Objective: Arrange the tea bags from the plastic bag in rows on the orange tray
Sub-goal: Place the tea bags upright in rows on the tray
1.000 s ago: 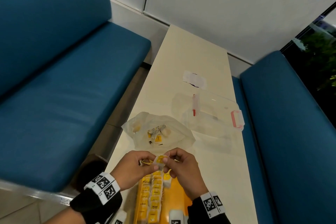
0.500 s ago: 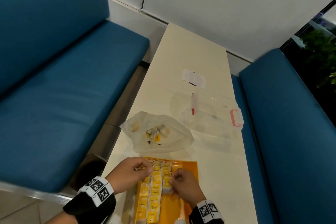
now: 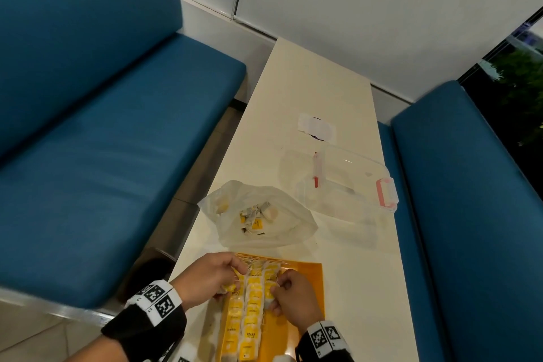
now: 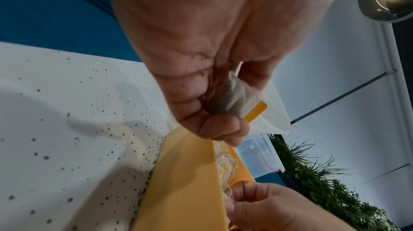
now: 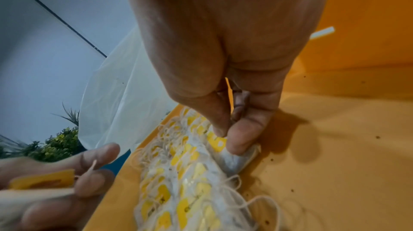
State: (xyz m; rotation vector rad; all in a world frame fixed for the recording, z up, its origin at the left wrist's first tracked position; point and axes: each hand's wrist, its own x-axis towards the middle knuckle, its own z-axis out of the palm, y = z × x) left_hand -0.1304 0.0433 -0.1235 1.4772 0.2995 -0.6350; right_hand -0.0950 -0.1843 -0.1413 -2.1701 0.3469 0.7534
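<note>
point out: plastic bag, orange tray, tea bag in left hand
plastic bag point(image 3: 289, 222), head view, on its clear right side.
orange tray point(image 3: 308, 282), head view, on the bare floor at its right.
tea bag point(image 4: 240, 100), left wrist view, on the paper pouch sticking out of the left hand point(image 4: 212, 40).

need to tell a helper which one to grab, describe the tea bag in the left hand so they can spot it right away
Start at the orange tray on the near end of the white table. At its left edge, the left hand pinches one tea bag. Unlike the tea bags in rows, it is lifted clear, its yellow tag poking out.
</note>
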